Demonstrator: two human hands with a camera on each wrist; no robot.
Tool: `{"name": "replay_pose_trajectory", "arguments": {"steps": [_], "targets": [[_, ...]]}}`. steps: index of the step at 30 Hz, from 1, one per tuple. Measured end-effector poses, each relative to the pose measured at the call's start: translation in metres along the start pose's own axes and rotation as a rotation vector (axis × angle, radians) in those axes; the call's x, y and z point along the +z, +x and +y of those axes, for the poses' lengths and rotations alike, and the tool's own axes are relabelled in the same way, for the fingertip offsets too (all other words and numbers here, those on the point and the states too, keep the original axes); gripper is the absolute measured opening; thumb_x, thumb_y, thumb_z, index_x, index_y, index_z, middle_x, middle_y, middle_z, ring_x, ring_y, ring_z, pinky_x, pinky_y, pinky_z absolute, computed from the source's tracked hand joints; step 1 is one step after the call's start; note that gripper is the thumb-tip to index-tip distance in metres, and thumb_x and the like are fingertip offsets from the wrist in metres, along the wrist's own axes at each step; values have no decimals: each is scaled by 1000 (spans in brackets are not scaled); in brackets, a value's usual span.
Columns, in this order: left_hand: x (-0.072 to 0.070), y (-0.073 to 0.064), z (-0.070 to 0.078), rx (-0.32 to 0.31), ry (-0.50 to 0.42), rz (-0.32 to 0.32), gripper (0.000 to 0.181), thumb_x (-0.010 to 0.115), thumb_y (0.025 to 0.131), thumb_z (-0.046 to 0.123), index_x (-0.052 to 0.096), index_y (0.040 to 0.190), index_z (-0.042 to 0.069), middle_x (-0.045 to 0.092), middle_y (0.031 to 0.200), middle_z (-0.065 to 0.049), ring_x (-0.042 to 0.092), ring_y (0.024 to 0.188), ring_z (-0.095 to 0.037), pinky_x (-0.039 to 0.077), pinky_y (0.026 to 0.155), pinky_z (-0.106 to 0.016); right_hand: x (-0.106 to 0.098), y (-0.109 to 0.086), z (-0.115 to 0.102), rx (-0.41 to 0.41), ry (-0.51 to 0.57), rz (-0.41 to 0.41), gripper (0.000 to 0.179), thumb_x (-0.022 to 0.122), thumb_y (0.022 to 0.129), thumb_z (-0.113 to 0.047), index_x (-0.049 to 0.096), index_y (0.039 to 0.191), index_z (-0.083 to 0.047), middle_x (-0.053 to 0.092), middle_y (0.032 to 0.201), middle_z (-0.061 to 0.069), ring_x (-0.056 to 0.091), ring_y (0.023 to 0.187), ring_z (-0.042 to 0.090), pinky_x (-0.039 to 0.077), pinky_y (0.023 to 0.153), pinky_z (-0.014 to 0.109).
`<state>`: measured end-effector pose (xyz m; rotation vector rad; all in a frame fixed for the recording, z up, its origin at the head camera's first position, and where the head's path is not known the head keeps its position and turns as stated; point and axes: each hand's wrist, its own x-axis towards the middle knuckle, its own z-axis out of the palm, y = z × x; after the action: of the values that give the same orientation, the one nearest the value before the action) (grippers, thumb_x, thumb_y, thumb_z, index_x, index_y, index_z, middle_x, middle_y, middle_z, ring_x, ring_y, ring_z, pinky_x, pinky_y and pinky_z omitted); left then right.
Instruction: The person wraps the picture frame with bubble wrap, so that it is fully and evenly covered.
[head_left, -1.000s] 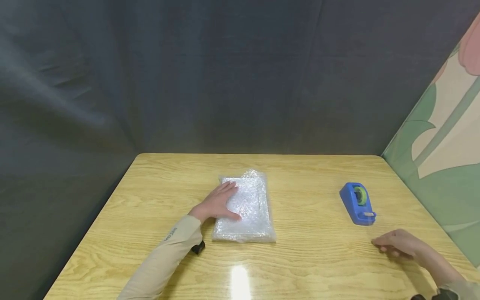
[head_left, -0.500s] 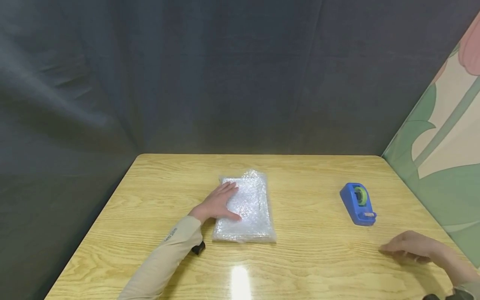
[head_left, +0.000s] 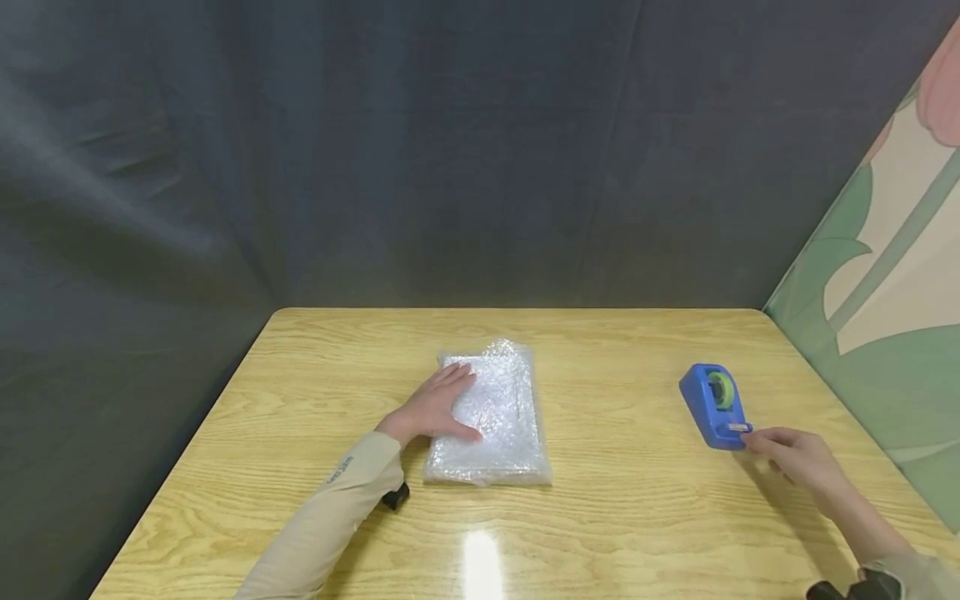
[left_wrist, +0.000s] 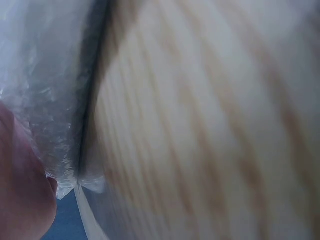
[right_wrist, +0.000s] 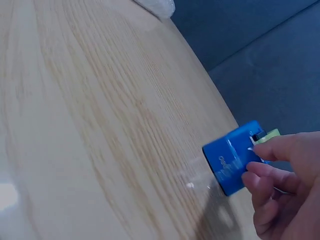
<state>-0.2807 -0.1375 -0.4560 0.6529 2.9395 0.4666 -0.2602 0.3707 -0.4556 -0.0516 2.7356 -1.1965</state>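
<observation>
My left hand [head_left: 437, 406] lies spread on a flat rectangular packet in bubble wrap [head_left: 501, 421], near the table's middle. In the left wrist view, part of that hand [left_wrist: 25, 185] touches the edge of the bubble wrap [left_wrist: 50, 105]. At the right, a blue tape dispenser [head_left: 705, 412] with a green-cored roll stands on the table. My right hand [head_left: 798, 458] is at its front end, thumb and fingers pinching at the cutter, apparently on the tape. Clear tape [right_wrist: 197, 181] shows faintly beside the dispenser [right_wrist: 230, 157] in the right wrist view.
A light wood-grain table [head_left: 615, 508] carries everything, with a bright reflection near its front. Dark curtain [head_left: 480, 158] hangs behind and at the left. A panel with a flower pattern [head_left: 892, 283] borders the right side.
My right hand first drew back a little to the right, then came up and left to the dispenser's front end. My left hand, the packet and the dispenser stay in place.
</observation>
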Motion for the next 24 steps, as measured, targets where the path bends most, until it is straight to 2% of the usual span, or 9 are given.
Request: {"name": "replay_pose_trajectory", "arguments": {"steps": [4,11,14,17,18,20,24], "targets": [[0,0,0,-7,-6,-2,105,68,65,61,23,144,9,10,152,-6,5,139,-22,6,112,-39,2,2,-2,45,21,5,57,51,91,-35,51,113,18,54,74,-2,46,65,7,44,55,26],[-1,-1,1,14,-19,8,104,67,66,62,23,144,8,11,151,-7,4,139,-23,5,112,-39,7,2,-1,110,84,52,60,51,90,-39,52,112,18,51,65,-5,45,59,9,41,54,26],[-1,-3,1,36,-35,27,104,66,66,62,25,143,6,13,151,-10,6,139,-25,5,112,-40,9,2,0,124,95,65,63,51,89,-42,52,112,17,53,70,-4,46,62,9,42,55,26],[-2,-3,2,37,-36,29,103,67,66,62,26,142,5,14,151,-11,7,138,-26,6,112,-41,10,3,2,121,81,74,65,50,90,-44,52,113,16,61,83,7,49,69,9,43,58,25],[-2,-3,2,33,-32,26,103,68,66,61,26,142,5,14,151,-10,7,138,-26,6,112,-41,11,3,2,122,88,84,65,50,89,-44,52,113,16,61,82,7,49,69,9,43,57,25],[-3,-2,2,17,-27,11,103,68,67,59,24,143,7,12,151,-8,6,139,-24,5,112,-40,13,4,4,120,94,112,64,50,89,-44,54,111,16,62,84,5,49,71,8,44,57,24],[-2,0,1,4,-11,2,104,69,66,59,23,144,8,11,151,-7,5,139,-23,6,112,-39,23,3,6,109,146,195,59,52,89,-43,58,103,15,63,76,-4,50,65,-1,45,56,18]]}}
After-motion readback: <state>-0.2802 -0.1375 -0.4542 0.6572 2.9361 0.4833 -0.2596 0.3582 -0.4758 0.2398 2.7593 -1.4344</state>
